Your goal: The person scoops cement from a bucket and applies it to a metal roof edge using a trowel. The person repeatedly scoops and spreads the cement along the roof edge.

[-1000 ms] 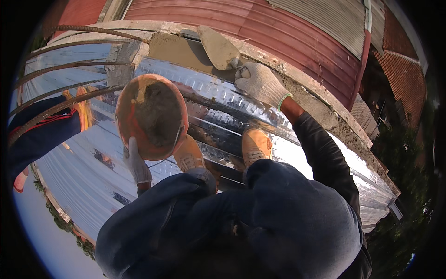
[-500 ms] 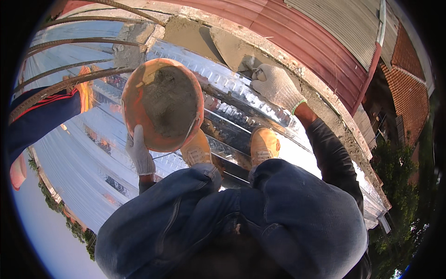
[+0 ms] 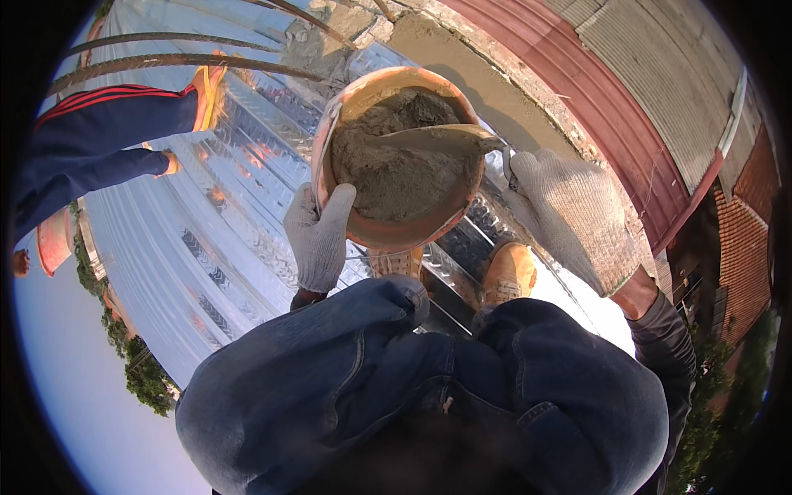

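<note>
Bucket [image 3: 403, 238] gripped at left rim by left hand [image 3: 320, 238], thumb hooked over, presumably against tipping; trowel [image 3: 441, 142] clasped by closed right hand [image 3: 582, 216] right of bucket, blade angled into mortar [image 3: 396, 188] inside.

Your off-white knit gloves [image 3: 320, 243]: right glove [image 3: 582, 219] stained tan. Round orange-red bucket [image 3: 396, 237], grey-brown wet mortar [image 3: 388, 177]. Your dark-blue denim jeans [image 3: 305, 371] look faded. Co-worker's navy trousers [image 3: 124, 117]: red stripes.
</note>
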A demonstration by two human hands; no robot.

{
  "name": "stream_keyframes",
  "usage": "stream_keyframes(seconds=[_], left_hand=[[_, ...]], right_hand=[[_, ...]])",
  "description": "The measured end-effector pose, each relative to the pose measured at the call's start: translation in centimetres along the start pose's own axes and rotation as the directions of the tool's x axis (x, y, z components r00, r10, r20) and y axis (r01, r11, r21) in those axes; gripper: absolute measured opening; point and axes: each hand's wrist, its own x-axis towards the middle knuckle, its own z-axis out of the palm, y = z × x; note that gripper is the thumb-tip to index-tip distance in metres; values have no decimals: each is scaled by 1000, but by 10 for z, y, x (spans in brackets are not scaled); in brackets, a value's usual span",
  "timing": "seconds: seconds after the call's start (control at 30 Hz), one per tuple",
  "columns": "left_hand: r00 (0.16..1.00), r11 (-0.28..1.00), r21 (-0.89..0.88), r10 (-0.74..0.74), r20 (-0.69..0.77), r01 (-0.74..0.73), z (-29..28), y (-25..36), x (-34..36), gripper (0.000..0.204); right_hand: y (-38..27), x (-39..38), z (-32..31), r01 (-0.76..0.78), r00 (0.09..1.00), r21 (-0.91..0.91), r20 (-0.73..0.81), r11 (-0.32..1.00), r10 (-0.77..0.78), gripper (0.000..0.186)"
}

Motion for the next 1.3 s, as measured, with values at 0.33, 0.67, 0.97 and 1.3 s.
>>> stream_keyframes(seconds=[0.33,0.67,0.97,1.3], left_hand=[[994,994,112,-22,103,11,20,32,-17,35],[993,991,103,80,83,-88,6,14,0,33],[999,999,41,25,31,-26,-17,12,36,31],[995,995,-33,-94,28,95,-42,-39,58,28]], right_hand=[[-31,-2,47,-278,888,292,441,915,129,35],[-11,-22,49,-446,861,606,491,659,131,39],[4,-73,8,-604,797,680,509,415,326,40],[39,-133,47,-690,691,171,-131,703,711,26]])
